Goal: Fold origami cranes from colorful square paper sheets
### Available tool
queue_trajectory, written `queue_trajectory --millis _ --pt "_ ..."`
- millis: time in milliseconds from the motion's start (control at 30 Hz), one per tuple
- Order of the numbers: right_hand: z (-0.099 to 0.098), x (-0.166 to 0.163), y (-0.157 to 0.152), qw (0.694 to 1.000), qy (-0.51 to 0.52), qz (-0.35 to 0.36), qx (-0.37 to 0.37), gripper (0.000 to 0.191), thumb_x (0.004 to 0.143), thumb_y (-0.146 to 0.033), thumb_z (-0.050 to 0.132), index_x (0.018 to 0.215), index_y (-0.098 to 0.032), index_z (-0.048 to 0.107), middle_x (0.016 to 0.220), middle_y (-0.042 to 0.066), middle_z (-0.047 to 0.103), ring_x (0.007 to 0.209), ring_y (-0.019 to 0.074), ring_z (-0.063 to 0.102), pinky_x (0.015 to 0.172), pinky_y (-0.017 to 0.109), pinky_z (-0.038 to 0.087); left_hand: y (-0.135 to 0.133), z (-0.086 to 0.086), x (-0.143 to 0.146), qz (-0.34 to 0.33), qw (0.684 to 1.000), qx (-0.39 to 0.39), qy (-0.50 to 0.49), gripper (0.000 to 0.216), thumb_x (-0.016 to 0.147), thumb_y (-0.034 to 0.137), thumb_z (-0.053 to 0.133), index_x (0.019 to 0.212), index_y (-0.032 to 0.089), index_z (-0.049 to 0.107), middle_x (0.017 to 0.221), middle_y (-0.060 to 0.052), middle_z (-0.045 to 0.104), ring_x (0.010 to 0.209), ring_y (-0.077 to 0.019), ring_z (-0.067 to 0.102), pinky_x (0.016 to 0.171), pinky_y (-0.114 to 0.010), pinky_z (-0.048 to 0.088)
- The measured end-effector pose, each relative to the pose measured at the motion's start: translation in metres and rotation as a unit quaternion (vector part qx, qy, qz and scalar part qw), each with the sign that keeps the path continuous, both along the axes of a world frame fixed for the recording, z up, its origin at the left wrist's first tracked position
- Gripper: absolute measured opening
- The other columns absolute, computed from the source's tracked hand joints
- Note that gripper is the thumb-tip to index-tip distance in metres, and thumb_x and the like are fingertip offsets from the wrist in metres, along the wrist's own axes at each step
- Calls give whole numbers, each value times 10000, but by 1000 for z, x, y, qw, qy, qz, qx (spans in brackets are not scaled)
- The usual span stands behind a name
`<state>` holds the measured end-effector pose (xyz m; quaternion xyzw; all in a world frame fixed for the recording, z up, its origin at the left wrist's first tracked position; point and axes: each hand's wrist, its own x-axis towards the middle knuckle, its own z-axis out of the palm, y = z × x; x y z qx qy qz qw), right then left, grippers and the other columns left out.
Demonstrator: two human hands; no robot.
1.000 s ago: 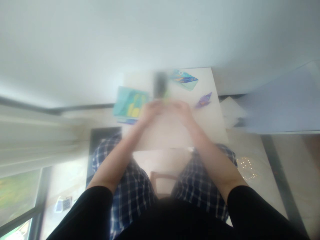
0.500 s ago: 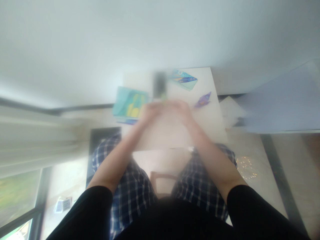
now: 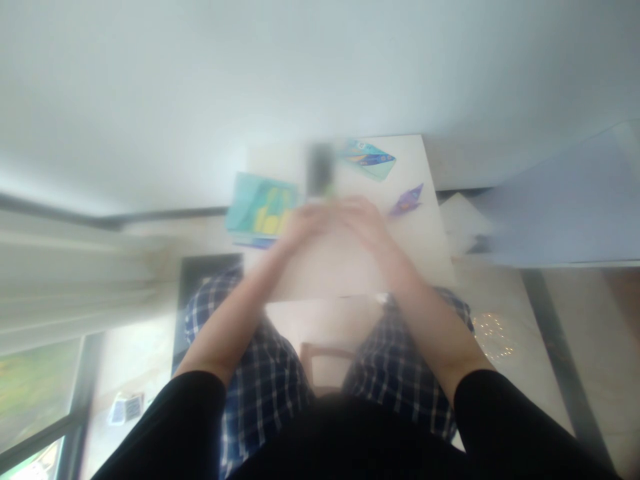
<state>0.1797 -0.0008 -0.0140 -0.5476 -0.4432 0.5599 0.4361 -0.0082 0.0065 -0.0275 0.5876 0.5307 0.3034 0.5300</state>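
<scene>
My left hand [image 3: 307,220] and my right hand [image 3: 361,217] meet above the middle of a small white table [image 3: 345,273]. Their fingers are bent inward and come together at the tips. A tiny yellow-green patch [image 3: 329,192] shows at the fingertips; haze over the picture hides what it is. Just left of my left hand lies a stack of teal paper sheets [image 3: 250,200] with a yellow pattern. To the right of my right hand rests a purple folded-paper figure [image 3: 407,201]. Farther back is a blue and teal folded paper [image 3: 370,160].
A dark upright blurred object [image 3: 320,170] stands just beyond my hands. A white wall [image 3: 320,73] rises behind the table. At the right is a large pale grey panel [image 3: 565,207]. A stool [image 3: 330,350] shows between my knees.
My right hand's fingers have shifted slightly left, over toward my left hand. The papers on the table have stayed where they were.
</scene>
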Motion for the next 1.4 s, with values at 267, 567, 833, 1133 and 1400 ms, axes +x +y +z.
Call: queue_trajectory --millis 267,567,833,1133,1400 --pt "2 0 -2 998 -19 38 36 305 622 -329 780 874 -181 691 950 84 758 954 218 687 907 395 530 2 -5 -4 32 999 5 -13 394 692 506 741 916 184 758 1037 -99 749 1020 -286 683 915 -414 551" --pt "5 2 -4 995 -83 46 13 382 658 -456 762 873 -141 767 940 115 770 912 248 699 880 405 530 -1 -5 2 26 999 -7 -48 332 727 407 730 989 204 728 1080 -78 735 1003 -253 690 887 -396 567" --pt "1 0 -4 993 -98 71 -13 291 686 -371 723 880 -156 756 872 62 770 794 187 690 701 303 568 1 -5 0 77 996 37 23 245 729 382 717 869 182 742 983 -79 756 992 -263 694 915 -380 546" --pt "-6 4 2 971 -202 75 109 307 775 -483 641 749 -182 695 793 41 739 810 210 665 829 369 533 0 -10 1 52 998 42 -1 272 729 387 704 919 199 751 1039 -64 750 1032 -257 682 947 -379 540" --pt "-14 1 3 964 -209 117 114 205 821 -398 608 798 -216 703 858 22 749 866 210 673 892 375 512 0 -16 -1 67 997 35 -20 369 755 467 661 980 191 757 1051 -65 749 1001 -264 693 844 -361 584"
